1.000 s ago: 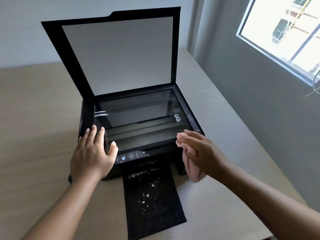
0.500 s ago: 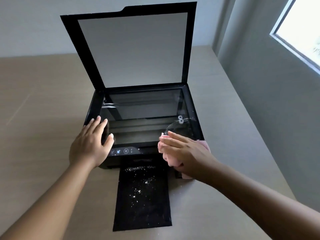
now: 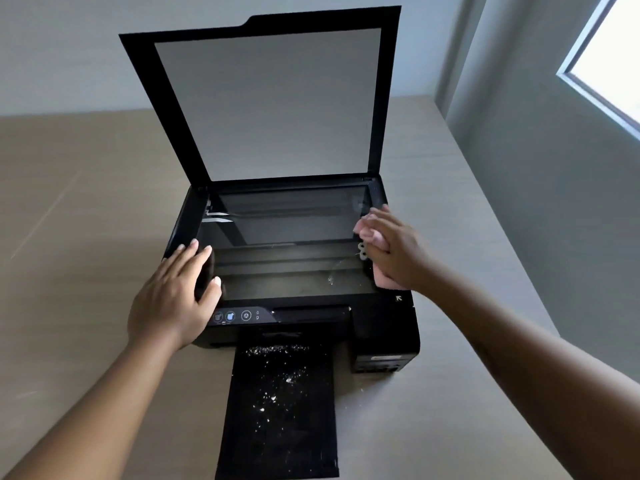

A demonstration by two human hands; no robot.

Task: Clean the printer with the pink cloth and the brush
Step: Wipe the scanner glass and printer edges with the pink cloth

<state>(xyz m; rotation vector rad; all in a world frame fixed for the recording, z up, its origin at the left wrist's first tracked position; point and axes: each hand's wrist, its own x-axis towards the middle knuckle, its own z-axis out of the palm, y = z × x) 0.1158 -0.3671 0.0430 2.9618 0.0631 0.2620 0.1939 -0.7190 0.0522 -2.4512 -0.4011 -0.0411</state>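
Note:
A black printer (image 3: 384,327) stands on the table with its scanner lid (image 3: 266,98) raised upright. The scanner glass (image 3: 284,244) lies exposed. My right hand (image 3: 398,251) presses the pink cloth (image 3: 372,237) onto the right edge of the glass, with the cloth bunched under the fingers. My left hand (image 3: 173,296) lies flat on the printer's front left corner, fingers spread, holding nothing. The black output tray (image 3: 280,410) sticks out in front and is speckled with white crumbs. No brush is in view.
The beige table (image 3: 76,271) extends to the left and behind the printer. A grey wall (image 3: 554,202) runs close along the table's right edge, with a window (image 3: 609,57) at the upper right.
My right hand has moved with the pink cloth from the printer's front right corner up along the right side of the glass. The left hand has stayed on the front left corner.

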